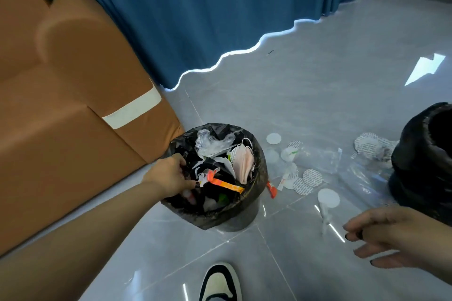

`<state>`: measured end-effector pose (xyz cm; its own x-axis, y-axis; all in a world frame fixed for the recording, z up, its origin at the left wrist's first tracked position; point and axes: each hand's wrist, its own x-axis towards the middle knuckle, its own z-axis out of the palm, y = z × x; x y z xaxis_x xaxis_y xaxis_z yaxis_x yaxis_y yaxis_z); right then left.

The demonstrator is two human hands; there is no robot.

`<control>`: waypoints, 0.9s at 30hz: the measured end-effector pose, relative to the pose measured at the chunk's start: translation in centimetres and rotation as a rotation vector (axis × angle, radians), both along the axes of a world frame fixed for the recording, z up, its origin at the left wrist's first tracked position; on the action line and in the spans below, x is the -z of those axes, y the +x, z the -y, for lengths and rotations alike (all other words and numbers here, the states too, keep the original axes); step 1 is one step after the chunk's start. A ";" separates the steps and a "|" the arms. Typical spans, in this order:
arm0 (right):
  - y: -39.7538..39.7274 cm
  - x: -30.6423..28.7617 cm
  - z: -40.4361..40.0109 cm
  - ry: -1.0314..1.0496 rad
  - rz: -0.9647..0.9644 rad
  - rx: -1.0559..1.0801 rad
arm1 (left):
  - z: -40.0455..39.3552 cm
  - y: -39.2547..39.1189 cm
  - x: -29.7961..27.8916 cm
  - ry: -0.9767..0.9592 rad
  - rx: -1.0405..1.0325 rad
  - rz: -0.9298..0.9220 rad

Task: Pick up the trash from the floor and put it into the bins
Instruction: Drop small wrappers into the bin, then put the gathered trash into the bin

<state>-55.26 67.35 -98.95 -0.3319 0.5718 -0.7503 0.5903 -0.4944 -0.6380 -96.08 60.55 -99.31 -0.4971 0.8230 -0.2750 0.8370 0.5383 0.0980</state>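
Note:
A bin lined with a black bag (255, 199) stands on the grey floor in the middle, full of wrappers, clear plastic and a pink face mask (243, 162). My left hand (171, 175) grips the bag's left rim, fingers curled over the edge. My right hand (393, 237) hovers low at the right with fingers loosely spread and nothing in it. A second black-bagged bin (420, 154) stands at the right edge. Between the bins lie several white round seals (328, 197), a clear plastic bag (325, 157) and a red wrapper (271, 189).
An orange-brown sofa (61, 105) fills the left, close to the first bin. A blue curtain (208, 7) hangs behind. My shoe (220, 283) is on the floor at the bottom centre. Glossy grey tiles stretch to the far right.

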 end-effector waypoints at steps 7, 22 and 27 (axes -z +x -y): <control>0.0 -0.5 0.9 -0.042 -0.056 -0.023 | -2.2 4.0 -5.8 0.242 0.131 -0.124; 5.8 4.8 -2.9 0.085 -0.008 0.082 | -8.6 24.3 11.2 -0.242 0.771 0.024; 7.1 8.5 -3.1 -0.012 0.001 0.191 | -10.3 26.8 18.9 -0.353 0.286 0.302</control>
